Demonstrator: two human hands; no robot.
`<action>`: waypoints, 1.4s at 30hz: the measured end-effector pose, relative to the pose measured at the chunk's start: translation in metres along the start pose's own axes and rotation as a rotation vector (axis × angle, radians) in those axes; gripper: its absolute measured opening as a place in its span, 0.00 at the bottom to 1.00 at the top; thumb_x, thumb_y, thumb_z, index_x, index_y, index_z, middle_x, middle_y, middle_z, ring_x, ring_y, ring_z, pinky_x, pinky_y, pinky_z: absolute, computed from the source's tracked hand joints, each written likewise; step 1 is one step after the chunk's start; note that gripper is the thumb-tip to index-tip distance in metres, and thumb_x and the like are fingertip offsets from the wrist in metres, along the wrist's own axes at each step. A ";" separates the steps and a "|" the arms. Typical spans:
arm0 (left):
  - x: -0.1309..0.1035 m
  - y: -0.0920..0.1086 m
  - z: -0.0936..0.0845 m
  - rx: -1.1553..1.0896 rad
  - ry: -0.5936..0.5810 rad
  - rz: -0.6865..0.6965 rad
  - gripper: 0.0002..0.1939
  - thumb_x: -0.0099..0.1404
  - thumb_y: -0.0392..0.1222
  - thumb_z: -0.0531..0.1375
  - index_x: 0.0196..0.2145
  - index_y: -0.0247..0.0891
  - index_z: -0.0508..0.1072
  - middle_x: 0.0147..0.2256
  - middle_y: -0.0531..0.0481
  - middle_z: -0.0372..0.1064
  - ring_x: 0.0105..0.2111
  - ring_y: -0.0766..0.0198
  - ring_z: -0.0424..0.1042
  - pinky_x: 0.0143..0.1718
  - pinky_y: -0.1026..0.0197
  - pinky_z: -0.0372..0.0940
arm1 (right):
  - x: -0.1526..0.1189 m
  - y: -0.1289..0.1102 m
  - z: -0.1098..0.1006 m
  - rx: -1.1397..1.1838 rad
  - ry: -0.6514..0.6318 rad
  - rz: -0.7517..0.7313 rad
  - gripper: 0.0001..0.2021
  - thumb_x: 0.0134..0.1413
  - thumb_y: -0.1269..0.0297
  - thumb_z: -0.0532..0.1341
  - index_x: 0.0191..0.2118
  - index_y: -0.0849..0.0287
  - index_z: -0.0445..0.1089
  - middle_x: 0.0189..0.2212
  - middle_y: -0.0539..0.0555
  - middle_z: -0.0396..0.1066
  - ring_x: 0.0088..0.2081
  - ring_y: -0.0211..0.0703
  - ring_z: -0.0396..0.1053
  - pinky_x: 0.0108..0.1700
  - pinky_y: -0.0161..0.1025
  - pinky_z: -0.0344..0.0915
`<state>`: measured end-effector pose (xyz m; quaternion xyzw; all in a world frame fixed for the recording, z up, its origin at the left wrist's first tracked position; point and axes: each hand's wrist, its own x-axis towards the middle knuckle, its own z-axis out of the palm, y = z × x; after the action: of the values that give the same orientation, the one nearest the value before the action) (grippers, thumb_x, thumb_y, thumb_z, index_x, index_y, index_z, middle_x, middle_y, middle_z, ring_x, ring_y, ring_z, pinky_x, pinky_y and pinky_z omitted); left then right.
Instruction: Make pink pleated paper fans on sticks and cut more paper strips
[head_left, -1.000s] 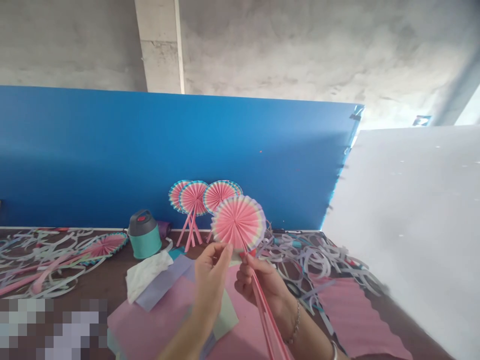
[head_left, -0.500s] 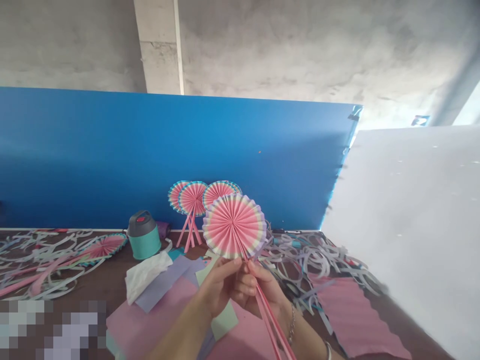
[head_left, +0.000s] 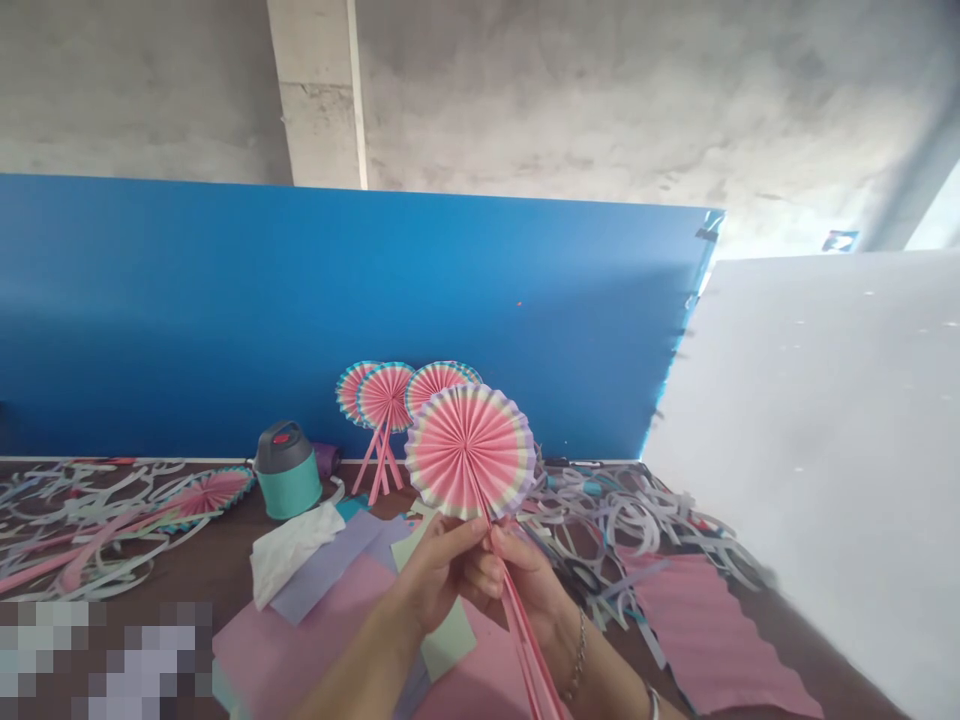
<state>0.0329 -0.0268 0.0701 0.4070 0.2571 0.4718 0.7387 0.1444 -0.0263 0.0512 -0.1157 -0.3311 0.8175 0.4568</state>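
A round pleated paper fan (head_left: 471,450), pink with a pale yellow-green band and a lilac edge, stands upright before me. Both hands pinch it at the bottom, where its long pink paper strips (head_left: 529,640) begin and run down towards me. My left hand (head_left: 442,565) closes on the base from the left, thumb on top. From the right, my right hand (head_left: 521,575) grips the top of the strips between thumb and fingers, with a bracelet on its wrist. Sheets of pink paper (head_left: 322,640) and a pale green sheet (head_left: 450,640) lie below the hands.
Several finished fans (head_left: 386,395) lean against the blue partition (head_left: 225,300). A teal and grey container (head_left: 289,475) stands left of them. Curled paper strips (head_left: 637,510) heap at the right, beside a creased pink sheet (head_left: 712,630). Another fan (head_left: 214,492) lies among strips at the left.
The fan stays in both hands and has turned slightly. Its long pink strips have swung a little to the left and closer together.
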 end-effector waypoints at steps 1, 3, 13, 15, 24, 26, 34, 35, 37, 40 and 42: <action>0.000 0.001 0.000 0.010 -0.005 0.014 0.18 0.52 0.51 0.66 0.22 0.32 0.71 0.13 0.51 0.65 0.12 0.69 0.64 0.14 0.69 0.53 | 0.000 -0.001 0.000 -0.038 0.006 -0.016 0.16 0.41 0.55 0.70 0.22 0.60 0.64 0.13 0.42 0.57 0.16 0.30 0.52 0.25 0.32 0.52; 0.000 0.003 0.000 0.030 -0.035 0.047 0.18 0.53 0.52 0.65 0.20 0.33 0.70 0.12 0.51 0.64 0.12 0.68 0.63 0.15 0.68 0.53 | 0.000 -0.005 0.002 -0.148 0.025 -0.041 0.16 0.41 0.53 0.69 0.23 0.60 0.66 0.12 0.44 0.61 0.16 0.31 0.56 0.25 0.33 0.53; 0.000 0.019 0.006 0.048 0.007 0.183 0.16 0.49 0.49 0.68 0.22 0.34 0.72 0.19 0.54 0.62 0.18 0.69 0.62 0.18 0.65 0.58 | -0.005 -0.037 0.018 -0.729 0.146 -0.143 0.20 0.45 0.49 0.65 0.19 0.60 0.64 0.15 0.49 0.67 0.23 0.39 0.67 0.34 0.39 0.62; 0.001 0.018 0.004 0.027 0.032 0.211 0.13 0.49 0.47 0.68 0.25 0.34 0.73 0.22 0.52 0.66 0.23 0.66 0.65 0.24 0.64 0.62 | -0.006 -0.040 0.020 -0.821 0.219 -0.211 0.21 0.45 0.48 0.65 0.17 0.60 0.63 0.15 0.48 0.65 0.22 0.38 0.65 0.32 0.38 0.61; 0.002 0.014 -0.003 -0.015 -0.091 0.160 0.09 0.58 0.43 0.63 0.34 0.33 0.76 0.31 0.46 0.73 0.32 0.62 0.70 0.40 0.60 0.62 | -0.011 -0.042 0.038 -0.787 0.444 -0.402 0.17 0.43 0.51 0.66 0.20 0.60 0.66 0.18 0.49 0.64 0.22 0.35 0.59 0.27 0.34 0.57; 0.001 0.012 -0.003 -0.059 -0.102 0.116 0.09 0.58 0.42 0.64 0.35 0.34 0.76 0.31 0.47 0.72 0.31 0.64 0.70 0.39 0.60 0.63 | -0.011 -0.041 0.038 -0.729 0.432 -0.373 0.15 0.43 0.53 0.67 0.23 0.60 0.67 0.20 0.48 0.63 0.22 0.33 0.57 0.26 0.34 0.56; 0.002 0.004 0.004 -0.313 -0.059 -0.026 0.06 0.61 0.41 0.62 0.35 0.37 0.72 0.33 0.51 0.67 0.27 0.71 0.64 0.32 0.63 0.61 | -0.011 -0.042 0.038 -0.735 0.519 -0.437 0.12 0.44 0.57 0.66 0.24 0.60 0.67 0.19 0.46 0.59 0.23 0.33 0.53 0.26 0.33 0.53; 0.001 0.005 0.006 -0.318 -0.063 -0.023 0.05 0.61 0.41 0.61 0.35 0.37 0.71 0.32 0.51 0.66 0.26 0.72 0.62 0.31 0.64 0.60 | -0.011 -0.042 0.038 -0.742 0.524 -0.441 0.12 0.44 0.57 0.65 0.23 0.60 0.67 0.19 0.46 0.59 0.23 0.33 0.53 0.26 0.33 0.53; -0.001 0.008 0.010 -0.305 -0.065 -0.007 0.05 0.62 0.41 0.59 0.34 0.36 0.70 0.31 0.51 0.64 0.25 0.72 0.60 0.29 0.65 0.58 | -0.011 -0.043 0.036 -0.758 0.525 -0.438 0.12 0.46 0.58 0.64 0.23 0.60 0.66 0.19 0.46 0.59 0.23 0.33 0.53 0.26 0.33 0.53; -0.005 0.011 0.015 -0.248 -0.035 0.029 0.05 0.62 0.40 0.58 0.32 0.35 0.69 0.29 0.52 0.63 0.24 0.72 0.58 0.28 0.66 0.56 | -0.012 -0.043 0.035 -0.773 0.526 -0.433 0.12 0.47 0.58 0.63 0.22 0.60 0.65 0.19 0.46 0.58 0.23 0.33 0.52 0.27 0.33 0.53; -0.006 0.010 0.017 -0.192 0.001 0.063 0.05 0.60 0.40 0.60 0.30 0.35 0.67 0.28 0.53 0.62 0.24 0.72 0.56 0.27 0.67 0.54 | -0.012 -0.043 0.034 -0.778 0.527 -0.435 0.12 0.47 0.58 0.63 0.23 0.60 0.65 0.19 0.46 0.58 0.23 0.33 0.52 0.27 0.33 0.52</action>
<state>0.0384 -0.0356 0.0877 0.3421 0.1980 0.5176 0.7589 0.1632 -0.0358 0.1034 -0.4075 -0.5005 0.4632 0.6073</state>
